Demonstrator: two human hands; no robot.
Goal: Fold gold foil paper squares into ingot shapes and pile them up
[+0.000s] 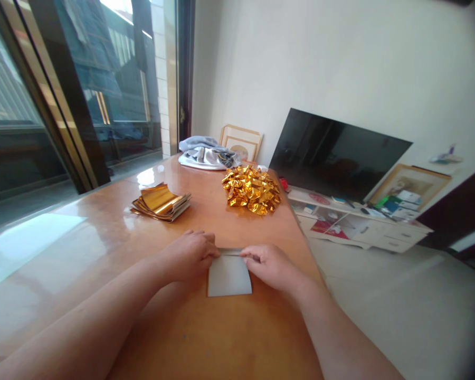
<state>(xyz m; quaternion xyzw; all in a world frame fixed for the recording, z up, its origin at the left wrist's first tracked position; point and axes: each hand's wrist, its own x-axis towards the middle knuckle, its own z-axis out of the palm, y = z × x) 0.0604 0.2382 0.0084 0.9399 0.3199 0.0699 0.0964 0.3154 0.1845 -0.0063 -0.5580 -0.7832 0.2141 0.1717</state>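
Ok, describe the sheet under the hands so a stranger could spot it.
On the wooden table by the window, look at the near end, between the left hand and right hand. There lies a pale silver sheet, held at its far edge, unlike the gold stack and crumpled gold heap beyond.

Both hands on top edge of the paper square (pixel 229 274), bare, palms down. Left hand (pixel 190 256) sits just left of it, fingers curled over the upper left corner. Right hand (pixel 271 266) sits just right of it, fingers (pixel 251 254) bent in and pinching the upper right part of the edge. Fingertips nearly meet above the square. Left forearm (pixel 95 311) runs in long and low from lower left, right forearm (pixel 340 338) from lower right. Wrists slightly bent, both bare.
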